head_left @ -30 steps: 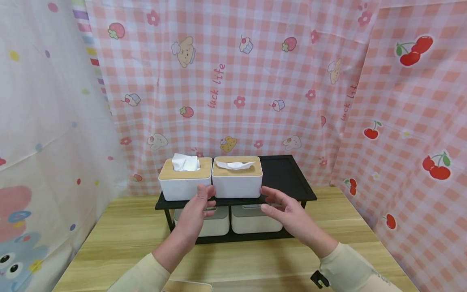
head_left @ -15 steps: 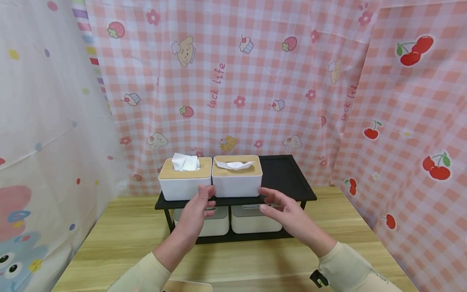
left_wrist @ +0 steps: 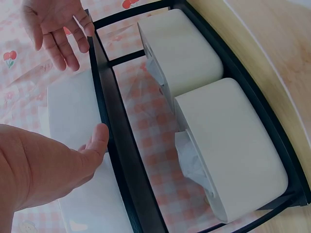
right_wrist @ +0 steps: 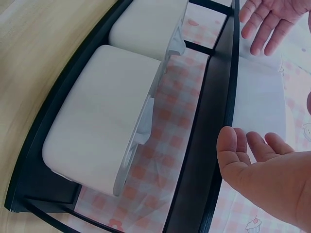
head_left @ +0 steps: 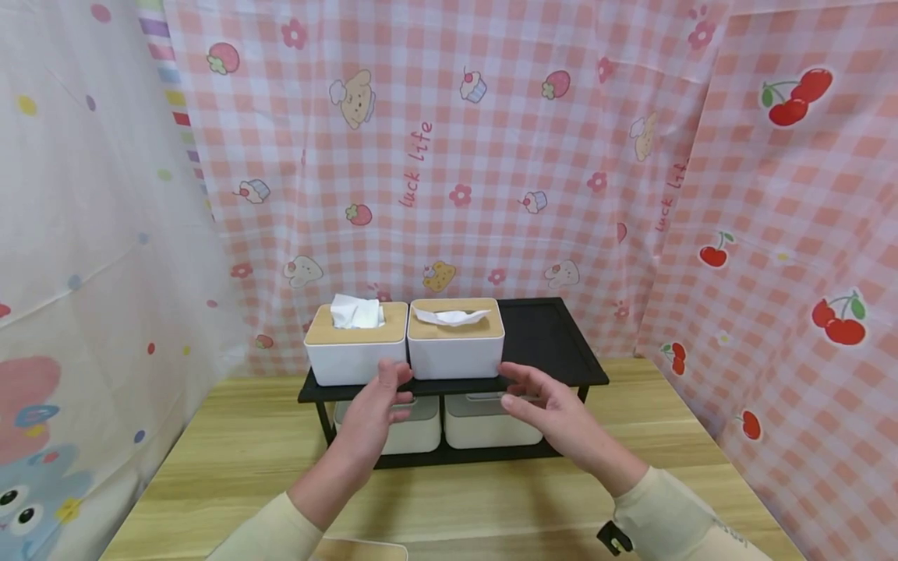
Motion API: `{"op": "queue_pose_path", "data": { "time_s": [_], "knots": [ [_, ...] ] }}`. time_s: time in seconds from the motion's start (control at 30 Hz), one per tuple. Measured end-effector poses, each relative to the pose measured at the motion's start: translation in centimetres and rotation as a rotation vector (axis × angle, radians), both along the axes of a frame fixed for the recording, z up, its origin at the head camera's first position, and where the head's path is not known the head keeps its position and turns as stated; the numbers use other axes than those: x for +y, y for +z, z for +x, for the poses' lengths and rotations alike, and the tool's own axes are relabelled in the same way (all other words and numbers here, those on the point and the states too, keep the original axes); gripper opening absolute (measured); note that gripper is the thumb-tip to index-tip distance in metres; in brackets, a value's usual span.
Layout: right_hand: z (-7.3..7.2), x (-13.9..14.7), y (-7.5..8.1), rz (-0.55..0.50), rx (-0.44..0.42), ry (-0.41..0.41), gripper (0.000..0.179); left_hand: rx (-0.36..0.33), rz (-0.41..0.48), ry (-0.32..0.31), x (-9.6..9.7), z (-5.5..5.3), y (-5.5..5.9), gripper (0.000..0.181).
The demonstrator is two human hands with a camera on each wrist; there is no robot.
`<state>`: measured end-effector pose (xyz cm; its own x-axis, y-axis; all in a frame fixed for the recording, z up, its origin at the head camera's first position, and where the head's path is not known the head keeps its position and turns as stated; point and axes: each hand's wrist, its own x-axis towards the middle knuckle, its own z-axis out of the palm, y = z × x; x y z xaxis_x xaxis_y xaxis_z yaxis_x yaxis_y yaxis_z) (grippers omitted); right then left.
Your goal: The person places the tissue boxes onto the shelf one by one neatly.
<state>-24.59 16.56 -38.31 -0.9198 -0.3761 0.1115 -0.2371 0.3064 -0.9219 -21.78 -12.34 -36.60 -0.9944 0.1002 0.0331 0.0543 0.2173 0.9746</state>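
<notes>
Side by side on the upper shelf of a black two-tier rack (head_left: 550, 343) stand two white tissue boxes with wood-look lids, the left tissue box (head_left: 344, 365) and the right tissue box (head_left: 454, 360). A white tissue pokes out of each. My left hand (head_left: 366, 417) is in front of the seam between them, thumb up, fingers loosely bent. At the right box's front right corner is my right hand (head_left: 557, 413), fingertips close to its side; whether they touch cannot be told. In the right wrist view, the right hand's fingers (right_wrist: 238, 145) curve loosely beside the shelf edge. Neither hand grips anything.
Two pale tissue boxes with grey lids, a left one (head_left: 410, 435) and a right one (head_left: 494, 432), sit on the lower shelf. Another wood-look lid (head_left: 361, 551) shows at the bottom edge. The wooden table (head_left: 231, 467) is bordered by patterned curtains (head_left: 449, 156).
The right tissue box has shifted very slightly back on the upper shelf. My left hand has since drawn a little down and left; the right hand has hardly moved.
</notes>
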Motion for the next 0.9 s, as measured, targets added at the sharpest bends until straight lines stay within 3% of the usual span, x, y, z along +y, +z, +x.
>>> {"op": "queue_pose_path", "data": {
  "time_s": [0.4,0.67,0.9],
  "knots": [
    [0.5,0.0,-0.1,0.005,0.003,0.015,0.060,0.029,-0.024,0.019,-0.9,1.3,-0.2,0.080],
    [0.8,-0.1,-0.2,-0.005,0.005,0.025,0.057,0.042,-0.003,0.044,-1.8,1.6,-0.5,0.079],
    [0.7,-0.2,0.2,-0.036,0.035,-0.019,0.056,0.040,0.002,0.056,-2.3,1.7,-0.5,0.079]
  ]
}}
